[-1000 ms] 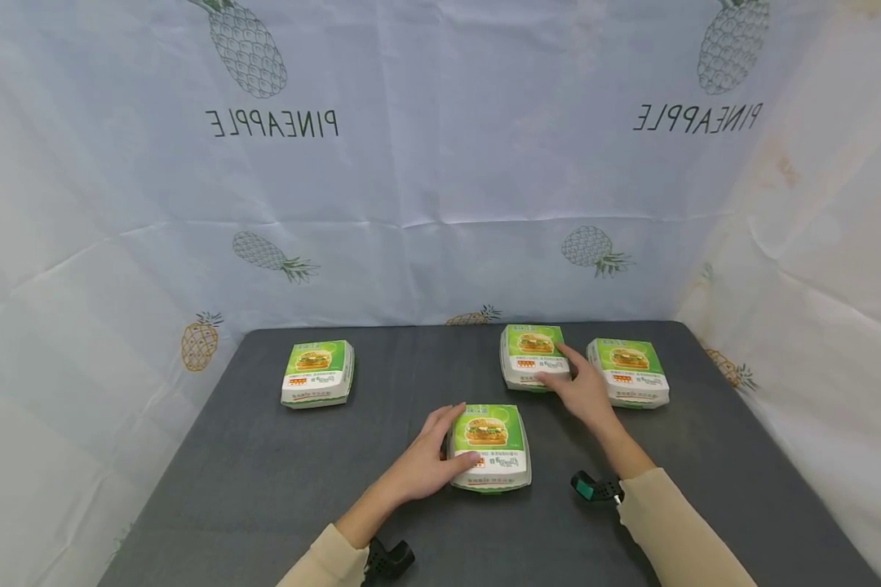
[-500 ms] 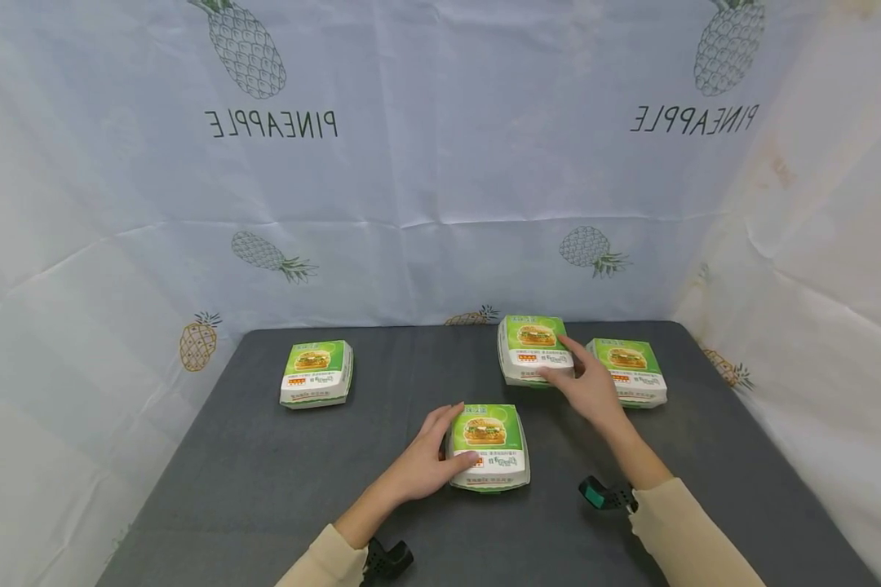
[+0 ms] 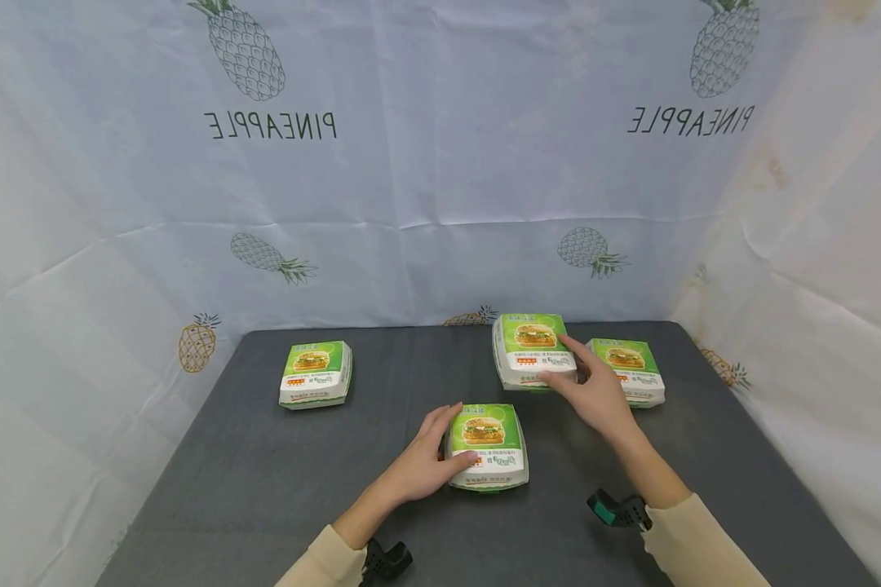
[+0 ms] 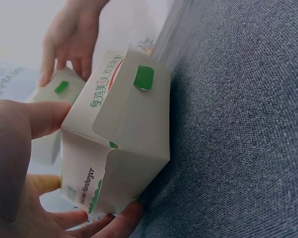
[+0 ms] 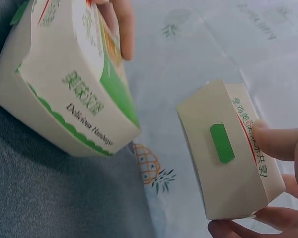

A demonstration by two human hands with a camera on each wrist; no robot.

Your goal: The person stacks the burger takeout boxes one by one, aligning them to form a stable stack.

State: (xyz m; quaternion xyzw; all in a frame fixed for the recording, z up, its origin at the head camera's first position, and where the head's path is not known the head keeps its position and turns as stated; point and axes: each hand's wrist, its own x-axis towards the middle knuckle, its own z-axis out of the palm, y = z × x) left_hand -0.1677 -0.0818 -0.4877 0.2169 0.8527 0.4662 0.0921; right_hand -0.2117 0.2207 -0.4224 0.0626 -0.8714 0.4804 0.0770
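Near the middle of the table, a green and white hamburger box (image 3: 488,436) sits flat, with my left hand (image 3: 427,463) holding it from its left side. In the left wrist view the thumb lies on the front part of this box (image 4: 134,109) and the fingers curl round its side and underside edge. My right hand (image 3: 595,398) grips the right side of a second hamburger box (image 3: 532,346) farther back. The right wrist view shows this box (image 5: 233,153) raised off the table, between thumb and fingers.
A third hamburger box (image 3: 626,367) stands at the back right, partly behind my right hand. Another hamburger box (image 3: 316,375) stands at the back left. The dark grey table (image 3: 264,489) meets a white pineapple-print cloth (image 3: 411,179) at its back.
My right hand has lifted its hamburger box off the table, and the box now looks larger and slightly higher. The left hand and its box have stayed in place.
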